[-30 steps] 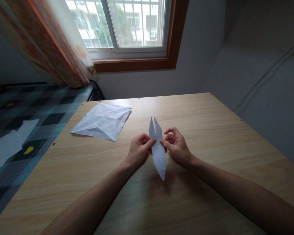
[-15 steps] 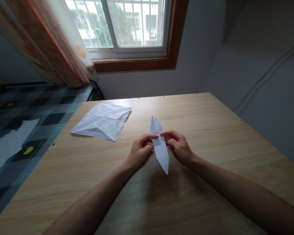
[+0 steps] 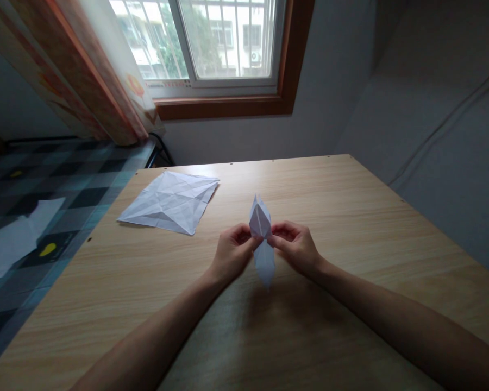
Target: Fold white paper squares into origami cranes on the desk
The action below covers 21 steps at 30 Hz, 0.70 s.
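1. Spreading beyond the left edge of the wood-grained worktop (image 3: 330, 206), a checked cloth (image 3: 85, 202) carries loose, angular white sheets (image 3: 14, 239).
2. Near the far-left corner, a thin creased sheet (image 3: 169, 203) lies opened out, four-sided and netted with fold lines.
3. Past the far edge, a wood-framed window (image 3: 236, 43) lets in light.
4. The left hand (image 3: 233, 255) pinches the folded paper (image 3: 260, 218) from its left side.
5. That narrow paper hangs over the worktop, well in from both side edges: twin pointed tips above, blurred taper below, thumbs partly covering its waist.
6. The right hand (image 3: 299, 248) pinches its right side.
7. Beyond the right edge, a thin cable (image 3: 436, 128) slants up the wall (image 3: 464, 179).
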{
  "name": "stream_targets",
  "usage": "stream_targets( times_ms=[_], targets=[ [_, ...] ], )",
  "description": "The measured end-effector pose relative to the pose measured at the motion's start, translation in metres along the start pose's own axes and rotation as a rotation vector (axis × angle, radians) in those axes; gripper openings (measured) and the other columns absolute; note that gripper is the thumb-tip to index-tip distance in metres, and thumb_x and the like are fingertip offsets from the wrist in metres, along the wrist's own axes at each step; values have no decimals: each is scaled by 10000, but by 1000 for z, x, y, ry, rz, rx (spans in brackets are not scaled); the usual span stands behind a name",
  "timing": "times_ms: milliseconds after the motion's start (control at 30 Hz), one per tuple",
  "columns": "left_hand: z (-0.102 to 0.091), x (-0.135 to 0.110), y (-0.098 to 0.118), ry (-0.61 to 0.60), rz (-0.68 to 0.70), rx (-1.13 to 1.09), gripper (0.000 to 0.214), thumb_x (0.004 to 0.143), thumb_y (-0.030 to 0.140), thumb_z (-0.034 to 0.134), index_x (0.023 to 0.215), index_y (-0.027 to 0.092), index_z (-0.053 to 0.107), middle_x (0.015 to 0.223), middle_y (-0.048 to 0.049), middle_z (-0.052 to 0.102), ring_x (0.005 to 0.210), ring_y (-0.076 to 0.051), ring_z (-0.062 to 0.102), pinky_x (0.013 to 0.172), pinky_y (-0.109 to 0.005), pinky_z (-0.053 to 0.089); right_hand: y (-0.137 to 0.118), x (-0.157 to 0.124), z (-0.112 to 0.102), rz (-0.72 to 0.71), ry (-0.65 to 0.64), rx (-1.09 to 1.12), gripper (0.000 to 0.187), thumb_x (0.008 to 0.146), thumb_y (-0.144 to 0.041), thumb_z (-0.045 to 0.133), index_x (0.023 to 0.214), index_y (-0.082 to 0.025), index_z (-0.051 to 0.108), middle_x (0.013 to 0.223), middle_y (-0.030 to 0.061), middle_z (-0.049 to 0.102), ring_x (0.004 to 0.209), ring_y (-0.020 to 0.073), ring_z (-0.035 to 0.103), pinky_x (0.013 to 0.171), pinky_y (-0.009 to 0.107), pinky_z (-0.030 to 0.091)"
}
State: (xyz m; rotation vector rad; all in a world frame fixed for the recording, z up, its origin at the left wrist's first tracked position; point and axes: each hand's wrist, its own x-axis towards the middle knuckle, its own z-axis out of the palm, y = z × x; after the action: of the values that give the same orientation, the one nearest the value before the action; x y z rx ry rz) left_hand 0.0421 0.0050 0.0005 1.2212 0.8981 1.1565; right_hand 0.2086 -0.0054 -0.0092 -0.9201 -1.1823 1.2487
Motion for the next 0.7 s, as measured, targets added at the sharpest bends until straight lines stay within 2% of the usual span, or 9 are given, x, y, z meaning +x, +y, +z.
stream_targets(
  times_ms=[133, 267, 400, 600, 700],
  targets=[
    [1, -1, -1, 9, -17, -58, 321, 680, 266, 781, 773, 188, 484, 613, 60, 598, 526, -77, 525, 514, -183, 367, 3, -1, 3, 0, 87, 3, 263, 667, -326, 817, 769, -191, 615, 687, -14, 647, 615, 130, 616, 582, 265, 524],
    [2, -1, 1, 27, 8, -45, 324, 705, 256, 744, 752, 202, 428, 573, 91, 517, 477, -56, 438, 472, -174, 294, 4, -1, 5, 10, 110, 64, 388, 661, -310, 817, 917, -211, 543, 671, -51, 619, 613, 127, 620, 565, 253, 522],
    [1, -2, 2, 6, 35, 10, 260, 749, 283, 713, 751, 197, 467, 532, 87, 510, 467, -62, 410, 474, -187, 274, 1, -1, 6, 50, 88, 93, 535, 669, -299, 806, 1104, -213, 506, 660, -60, 641, 579, 128, 617, 571, 269, 527],
    [-3, -1, -1, 87, 109, 246, 201, 773, 334, 707, 828, 168, 607, 599, 40, 583, 542, -90, 487, 525, -203, 358, 2, 0, 4, 38, 69, 59, 354, 662, -321, 812, 886, -190, 571, 669, -30, 646, 569, 126, 605, 544, 268, 513],
    [-4, -1, 4, 38, 60, 298, 265, 769, 385, 697, 888, 152, 653, 708, 1, 640, 580, -111, 530, 534, -218, 396, 4, -2, 5, -30, 57, 4, 286, 719, -326, 781, 896, -201, 595, 715, -20, 645, 604, 128, 605, 555, 264, 505]
  ],
)
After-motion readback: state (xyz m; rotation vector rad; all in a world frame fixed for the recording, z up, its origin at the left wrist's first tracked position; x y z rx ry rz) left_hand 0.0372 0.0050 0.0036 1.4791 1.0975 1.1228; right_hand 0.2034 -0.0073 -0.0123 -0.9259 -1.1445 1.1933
